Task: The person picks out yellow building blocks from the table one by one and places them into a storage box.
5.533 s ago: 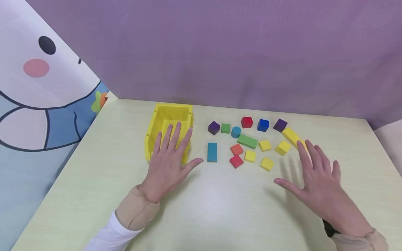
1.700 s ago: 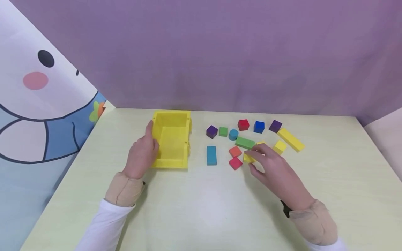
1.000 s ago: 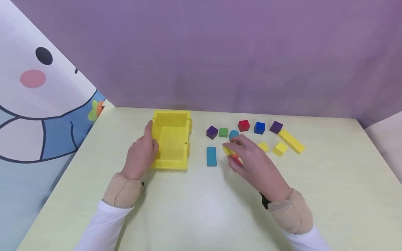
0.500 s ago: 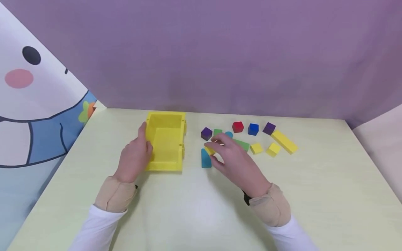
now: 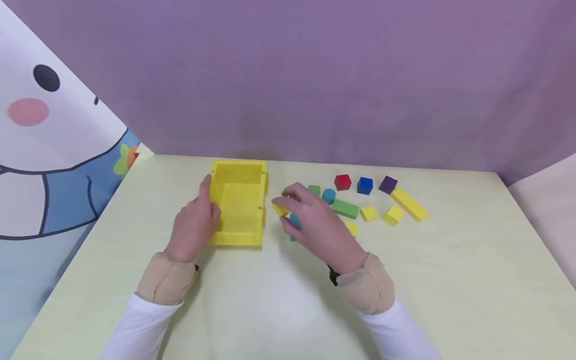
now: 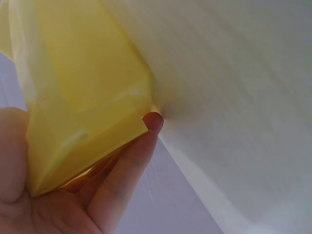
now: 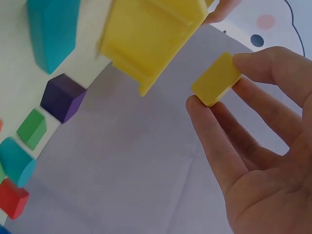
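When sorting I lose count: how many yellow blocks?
5: one block pinched by the right hand, another behind it, two small blocks and a long block further right. More may be hidden.

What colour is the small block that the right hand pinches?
Yellow; the small block shows best in the right wrist view.

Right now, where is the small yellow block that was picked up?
The small yellow block is pinched in the right hand, off the table, just right of the yellow box.
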Demonstrator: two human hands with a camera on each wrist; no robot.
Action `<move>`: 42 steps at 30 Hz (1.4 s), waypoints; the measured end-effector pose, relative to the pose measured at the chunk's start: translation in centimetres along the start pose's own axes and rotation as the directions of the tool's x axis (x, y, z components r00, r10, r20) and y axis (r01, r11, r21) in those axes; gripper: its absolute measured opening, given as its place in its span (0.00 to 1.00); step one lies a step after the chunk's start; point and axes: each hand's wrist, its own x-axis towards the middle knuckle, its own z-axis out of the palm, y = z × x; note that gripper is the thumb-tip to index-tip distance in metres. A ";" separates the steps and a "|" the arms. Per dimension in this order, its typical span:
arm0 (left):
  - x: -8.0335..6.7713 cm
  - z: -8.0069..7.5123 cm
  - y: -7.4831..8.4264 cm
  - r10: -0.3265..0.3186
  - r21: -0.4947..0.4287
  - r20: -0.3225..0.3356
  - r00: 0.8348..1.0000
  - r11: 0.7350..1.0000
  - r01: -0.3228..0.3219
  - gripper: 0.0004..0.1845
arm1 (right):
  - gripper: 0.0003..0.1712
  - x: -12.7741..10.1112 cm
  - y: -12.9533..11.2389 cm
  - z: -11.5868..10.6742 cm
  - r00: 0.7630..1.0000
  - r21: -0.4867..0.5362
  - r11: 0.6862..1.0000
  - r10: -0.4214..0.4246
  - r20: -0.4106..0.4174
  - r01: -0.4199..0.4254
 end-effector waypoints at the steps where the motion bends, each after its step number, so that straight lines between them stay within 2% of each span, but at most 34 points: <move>1: 0.1 0.1 0.0 0.001 0.001 0.003 1.000 1.000 -0.001 0.33 | 0.18 0.1 -0.1 0.0 1.000 -0.005 1.000 0.003 0.002 -0.003; 10: -0.1 0.1 -0.1 0.008 0.007 -0.015 1.000 1.000 -0.008 0.33 | 0.19 1.4 -0.8 0.8 0.999 -0.014 1.000 -0.016 0.039 0.016; 16: 0.0 0.2 0.0 0.001 0.000 0.016 1.000 1.000 -0.001 0.34 | 0.20 2.1 -1.4 1.1 0.998 0.004 1.000 -0.022 0.057 0.022; 24: 0.0 -0.1 0.0 -0.006 0.008 0.008 1.000 1.000 0.006 0.34 | 0.19 3.7 -2.0 1.9 0.995 0.025 0.999 -0.043 0.085 0.041; 32: -0.2 0.5 0.1 0.010 0.007 -0.010 1.000 1.000 -0.010 0.34 | 0.18 4.0 -1.7 3.2 0.993 0.016 0.997 -0.082 0.090 0.081; 42: -0.1 0.2 0.1 0.019 0.026 -0.025 1.000 1.000 -0.018 0.34 | 0.18 5.0 -1.6 4.5 0.976 0.018 0.992 -0.122 0.178 0.121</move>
